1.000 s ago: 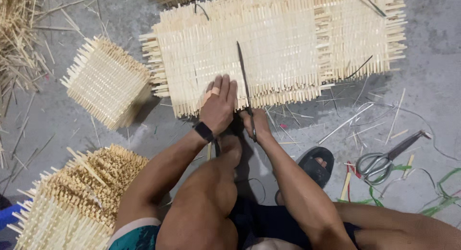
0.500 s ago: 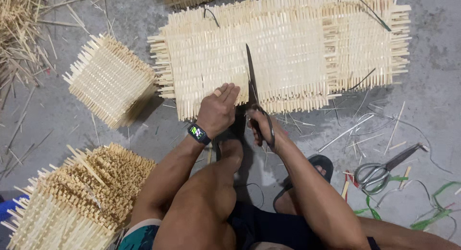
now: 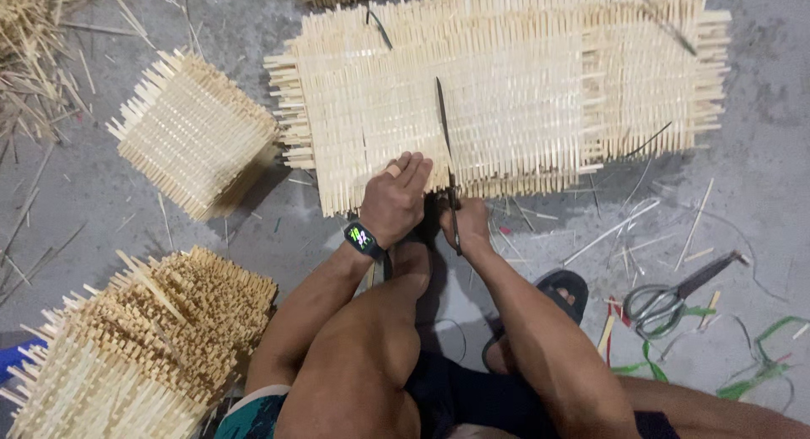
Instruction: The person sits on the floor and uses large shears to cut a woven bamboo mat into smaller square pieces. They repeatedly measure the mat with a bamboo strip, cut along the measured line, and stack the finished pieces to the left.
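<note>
mat: large woven bamboo-strip mat (image 3: 506,93) flat on the grey concrete floor (image 3: 759,85), strip ends sticking out on all sides. Landmark for everything below.
left hand: left hand (image 3: 395,199) palm down on the mat's near edge, fingers together and extended flat onto the weave, pressing, not gripping anything. Smartwatch (image 3: 364,237) on that wrist, just off the mat's near edge.
right hand: right hand (image 3: 466,224) just below the mat's near edge, fingers closed around the handles of dark shears (image 3: 445,152).
shears: blades run from the near edge up onto the mat, roughly at its middle, lying along the weave just beside the left hand's fingertips. Cannot tell whether the blades are apart or closed, or whether they are biting into the strips.
small mat: smaller woven bamboo piece (image 3: 196,131) to the left of the mat, apart from it, turned at an angle.
stack: pile of woven bamboo pieces (image 3: 139,346) well below-left of the mat, beside the person's left knee.
second shears: spare metal scissors (image 3: 675,296) on the floor below the mat's right end, well apart from both hands.
scraps: loose bamboo slivers (image 3: 624,228) scattered just below the mat's right half; green strapping bits (image 3: 759,376) further out, past the spare scissors.
foot: black sandal (image 3: 561,287) below the mat, under the right forearm.
loose stalks: pile of raw bamboo strips (image 3: 25,59) far left of the mat, past the smaller piece.
</note>
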